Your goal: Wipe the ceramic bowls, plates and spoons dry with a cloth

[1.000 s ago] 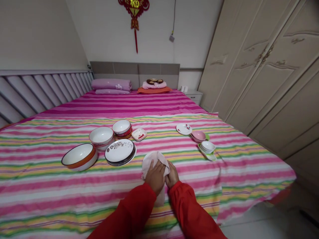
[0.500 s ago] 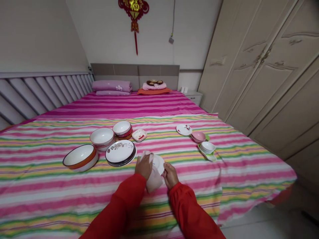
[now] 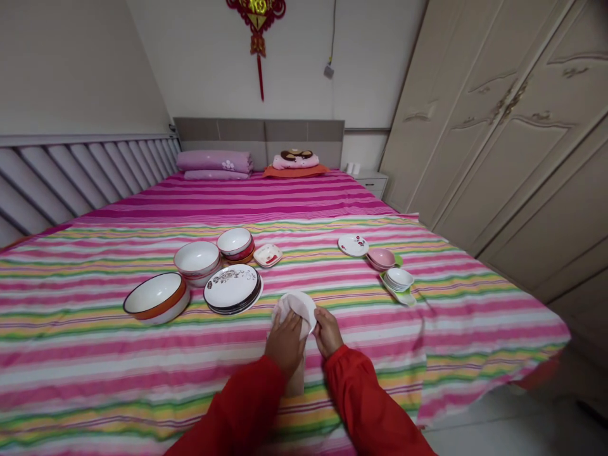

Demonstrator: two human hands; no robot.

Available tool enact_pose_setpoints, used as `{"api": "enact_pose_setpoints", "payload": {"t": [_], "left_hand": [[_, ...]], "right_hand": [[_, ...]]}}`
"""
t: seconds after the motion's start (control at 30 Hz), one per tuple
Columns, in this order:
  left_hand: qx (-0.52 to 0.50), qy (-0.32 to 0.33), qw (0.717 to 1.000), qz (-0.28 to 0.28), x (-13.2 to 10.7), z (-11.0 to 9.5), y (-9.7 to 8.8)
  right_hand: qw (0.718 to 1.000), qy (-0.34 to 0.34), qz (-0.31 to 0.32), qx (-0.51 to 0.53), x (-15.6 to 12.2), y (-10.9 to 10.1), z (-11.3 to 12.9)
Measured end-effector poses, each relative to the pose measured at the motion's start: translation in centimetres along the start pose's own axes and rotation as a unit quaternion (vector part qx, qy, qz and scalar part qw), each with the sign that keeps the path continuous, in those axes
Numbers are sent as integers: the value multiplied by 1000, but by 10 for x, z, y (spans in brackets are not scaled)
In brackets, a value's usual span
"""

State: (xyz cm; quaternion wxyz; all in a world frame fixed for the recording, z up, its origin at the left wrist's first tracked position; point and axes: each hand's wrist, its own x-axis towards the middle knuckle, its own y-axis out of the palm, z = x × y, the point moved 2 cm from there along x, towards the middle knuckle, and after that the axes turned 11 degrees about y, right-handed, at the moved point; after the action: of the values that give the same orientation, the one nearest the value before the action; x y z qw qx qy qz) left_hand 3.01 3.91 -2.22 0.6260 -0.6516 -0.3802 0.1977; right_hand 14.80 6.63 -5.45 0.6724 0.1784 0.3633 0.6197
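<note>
A small white plate (image 3: pixel 310 304) is held above the striped cloth, tilted toward me. My right hand (image 3: pixel 329 332) pinches its right rim between thumb and fingers. A pale cloth (image 3: pixel 287 308) lies against the plate's face, and my left hand (image 3: pixel 287 342) presses it there with the fingers closed over it. Part of the cloth hangs below my left wrist. To the left is a stack of plates (image 3: pixel 232 288), the top one white with a floral print and dark rim.
Several bowls, including an orange-banded one (image 3: pixel 159 297), stand left beside a small square dish (image 3: pixel 268 254). At right are a flowered plate (image 3: pixel 353 245), pink bowls (image 3: pixel 380 258), and small white bowls (image 3: pixel 399 278) on a green-edged dish. A wardrobe (image 3: pixel 513 145) stands along the right.
My left hand has moved the cloth rightward and down across the plate, and its loose end now hangs under my wrist. My right hand keeps hold of the rim.
</note>
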Motion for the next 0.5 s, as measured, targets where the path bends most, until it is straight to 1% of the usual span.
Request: {"api": "enact_pose_setpoints", "payload": {"t": [0.1, 0.2, 0.27, 0.37, 0.43, 0.5], "left_hand": [[-11, -23, 1000, -3, 18, 2, -5], [0, -49, 999, -13, 24, 10, -9], [11, -69, 997, -19, 19, 17, -10], [32, -98, 994, -22, 1, 23, -7], [47, -99, 994, -25, -13, 22, -3], [52, -77, 996, -17, -24, 16, 2]], "right_hand": [[1000, 6, 6, 4, -1, 1, 1], [1000, 12, 12, 3, -2, 2, 1], [1000, 13, 9, 2, -2, 2, 1], [1000, 17, -2, 4, -2, 0, 0], [1000, 20, -5, 6, -1, -2, -1], [1000, 19, -5, 8, 0, -3, -2]]}}
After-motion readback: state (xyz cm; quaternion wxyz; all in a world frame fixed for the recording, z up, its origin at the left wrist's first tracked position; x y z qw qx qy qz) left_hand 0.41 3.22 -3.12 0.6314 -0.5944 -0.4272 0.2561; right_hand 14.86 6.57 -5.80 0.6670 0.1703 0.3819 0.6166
